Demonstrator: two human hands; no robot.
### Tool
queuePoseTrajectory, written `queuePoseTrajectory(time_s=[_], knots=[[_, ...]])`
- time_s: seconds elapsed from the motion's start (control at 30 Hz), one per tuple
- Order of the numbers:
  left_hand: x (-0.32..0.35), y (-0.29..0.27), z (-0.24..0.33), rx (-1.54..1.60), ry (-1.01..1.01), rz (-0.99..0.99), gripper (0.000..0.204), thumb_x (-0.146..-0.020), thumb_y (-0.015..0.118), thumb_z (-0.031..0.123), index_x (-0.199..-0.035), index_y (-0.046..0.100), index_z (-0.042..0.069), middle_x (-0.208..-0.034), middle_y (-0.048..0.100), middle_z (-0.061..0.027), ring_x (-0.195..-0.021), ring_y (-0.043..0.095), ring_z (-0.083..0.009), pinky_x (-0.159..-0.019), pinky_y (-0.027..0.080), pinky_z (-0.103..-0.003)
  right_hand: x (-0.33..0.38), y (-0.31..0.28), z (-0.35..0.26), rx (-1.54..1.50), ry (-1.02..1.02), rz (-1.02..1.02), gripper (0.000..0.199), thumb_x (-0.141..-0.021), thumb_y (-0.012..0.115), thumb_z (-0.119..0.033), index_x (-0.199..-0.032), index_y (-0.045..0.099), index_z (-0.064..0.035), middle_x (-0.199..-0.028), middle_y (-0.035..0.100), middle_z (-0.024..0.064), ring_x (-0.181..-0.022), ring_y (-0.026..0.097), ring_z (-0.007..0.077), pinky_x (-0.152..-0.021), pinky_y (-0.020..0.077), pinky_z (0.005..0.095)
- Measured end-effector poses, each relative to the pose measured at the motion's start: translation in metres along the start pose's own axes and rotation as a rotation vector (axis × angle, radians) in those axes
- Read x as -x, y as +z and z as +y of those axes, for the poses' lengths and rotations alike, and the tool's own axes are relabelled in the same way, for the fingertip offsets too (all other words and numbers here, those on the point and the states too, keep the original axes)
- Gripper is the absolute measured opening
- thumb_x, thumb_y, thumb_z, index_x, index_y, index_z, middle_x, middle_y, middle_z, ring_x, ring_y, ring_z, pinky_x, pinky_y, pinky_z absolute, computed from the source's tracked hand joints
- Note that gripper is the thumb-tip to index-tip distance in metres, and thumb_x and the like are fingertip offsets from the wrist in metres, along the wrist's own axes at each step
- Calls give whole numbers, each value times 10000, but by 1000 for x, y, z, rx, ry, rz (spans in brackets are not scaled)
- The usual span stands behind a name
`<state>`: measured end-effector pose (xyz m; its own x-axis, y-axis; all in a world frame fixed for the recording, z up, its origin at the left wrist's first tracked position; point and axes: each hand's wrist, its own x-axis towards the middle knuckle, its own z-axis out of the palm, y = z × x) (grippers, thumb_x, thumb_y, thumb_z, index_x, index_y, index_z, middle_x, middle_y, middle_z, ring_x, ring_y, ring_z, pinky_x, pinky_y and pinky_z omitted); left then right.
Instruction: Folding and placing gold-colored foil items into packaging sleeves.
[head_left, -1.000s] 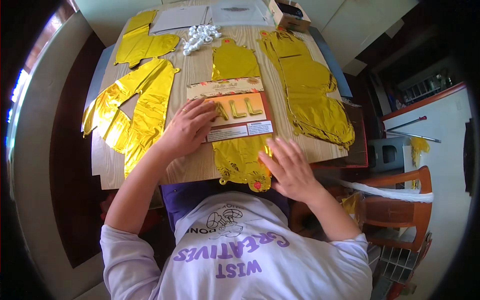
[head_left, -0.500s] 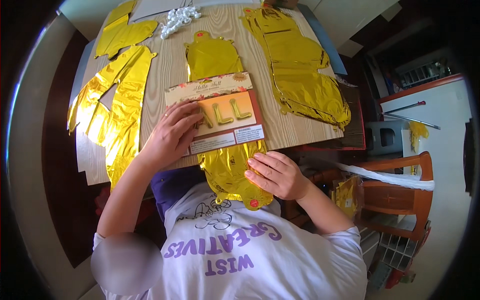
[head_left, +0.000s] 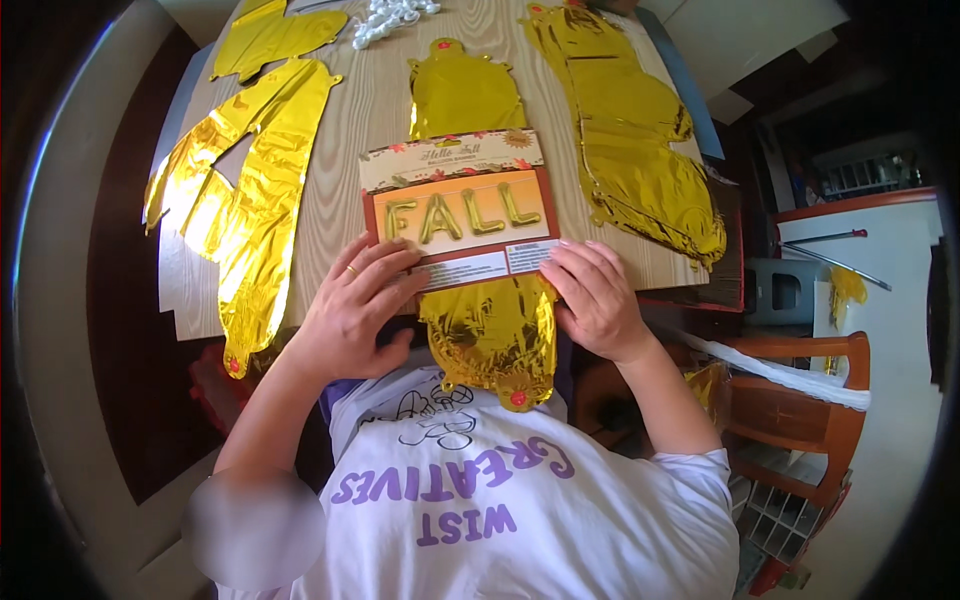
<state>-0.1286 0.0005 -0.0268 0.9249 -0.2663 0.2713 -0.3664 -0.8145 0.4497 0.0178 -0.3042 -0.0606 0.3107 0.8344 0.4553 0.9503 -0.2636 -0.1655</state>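
Note:
A flat cardboard package (head_left: 455, 270) with a picture of gold letter balloons lies near the table's front edge, slightly tilted. It covers the middle of a flat gold foil balloon (head_left: 467, 95), whose lower end hangs over the edge against my shirt. My left hand (head_left: 360, 300) rests its outstretched fingers on the package's lower left corner, the thumb apart below. At the lower right corner lies my right hand (head_left: 600, 305), fingers extended over the card and beside the foil. Both hands are open.
Flat gold foil balloons lie at left (head_left: 270, 190) and right (head_left: 640, 150), one draping over the front edge. Another foil piece (head_left: 270, 40) and white ribbon coils (head_left: 390, 18) are farther back. A wooden chair (head_left: 800, 390) with white strands stands at right.
My left hand has slid down off the package's picture to its lower left corner, uncovering it. My right hand has moved up from the hanging foil to the lower right corner.

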Motion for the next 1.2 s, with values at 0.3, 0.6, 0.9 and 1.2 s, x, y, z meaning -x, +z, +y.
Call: queuePoseTrajectory(time_s=[0.3,0.6,0.9,1.2], knots=[[2,19,-8,-158,-46,23,719,-656,788,173,-1340,577,108,-1454,525,-98,-1410,436,-318,-1216,241,-548,-1,1,-4,-45,55,30,595,-651,790,-25,-1220,618,-49,-1239,614,110,-1204,583,310,-1028,462,450],[5,23,-7,-111,-73,75,665,-648,772,154,-1288,599,111,-1417,565,-91,-1383,475,-298,-1211,239,-559,-3,0,-6,-58,85,24,596,-651,804,-35,-1218,621,-60,-1274,625,105,-1202,586,307,-1015,472,429],[-3,22,-10,-61,-65,151,477,-639,737,104,-1108,645,100,-1259,659,-74,-1292,565,-279,-1209,245,-571,-23,-4,-8,-128,143,29,528,-694,808,-85,-1196,648,-52,-1133,662,95,-1012,613,295,-903,482,403],[-12,26,-19,-95,-62,224,109,-797,720,91,-819,613,89,-1092,705,-42,-1097,664,-241,-1161,314,-571,-38,4,5,-228,312,57,247,-792,819,-140,-906,622,-42,-987,660,86,-798,637,291,-697,523,378]])
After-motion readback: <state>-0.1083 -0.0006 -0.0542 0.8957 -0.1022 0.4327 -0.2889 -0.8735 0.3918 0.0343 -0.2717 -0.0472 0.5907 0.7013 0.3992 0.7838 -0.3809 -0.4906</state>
